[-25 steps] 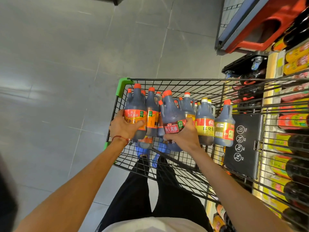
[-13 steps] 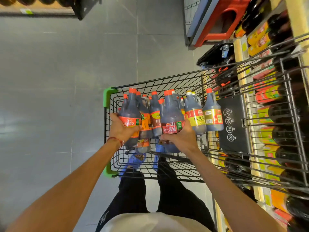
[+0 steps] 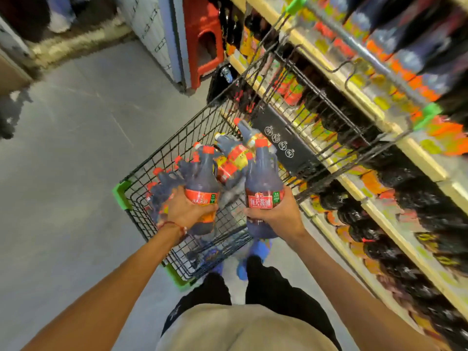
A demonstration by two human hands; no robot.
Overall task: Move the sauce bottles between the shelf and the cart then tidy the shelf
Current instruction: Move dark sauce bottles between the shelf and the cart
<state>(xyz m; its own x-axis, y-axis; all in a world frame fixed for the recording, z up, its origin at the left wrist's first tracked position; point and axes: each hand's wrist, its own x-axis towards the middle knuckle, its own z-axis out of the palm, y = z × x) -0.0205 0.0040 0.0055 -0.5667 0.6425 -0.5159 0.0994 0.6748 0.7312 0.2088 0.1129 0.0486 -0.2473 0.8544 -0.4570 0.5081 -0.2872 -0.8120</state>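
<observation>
I hold two dark sauce bottles with red caps and red labels above the black wire cart [image 3: 141, 171]. My left hand [image 3: 183, 211] grips one sauce bottle [image 3: 201, 178] by its label. A second bottle [image 3: 263, 178] is in my right hand [image 3: 276, 214], held upright. Several more sauce bottles [image 3: 231, 158] stand in the cart behind them. The shelf [image 3: 367, 203] full of dark bottles runs along the right, blurred.
The cart has green corner guards [image 3: 121, 193] and a black folded child seat panel [image 3: 281, 140]. A red plastic stool [image 3: 202, 41] leans on a white grid panel at the far end. Grey tiled floor [image 3: 65, 160] lies to the left. My legs and blue shoes are below the cart.
Both bottles have come up and toward me out of the row in the cart. My view has swung right, bringing the shelf into sight, with motion blur.
</observation>
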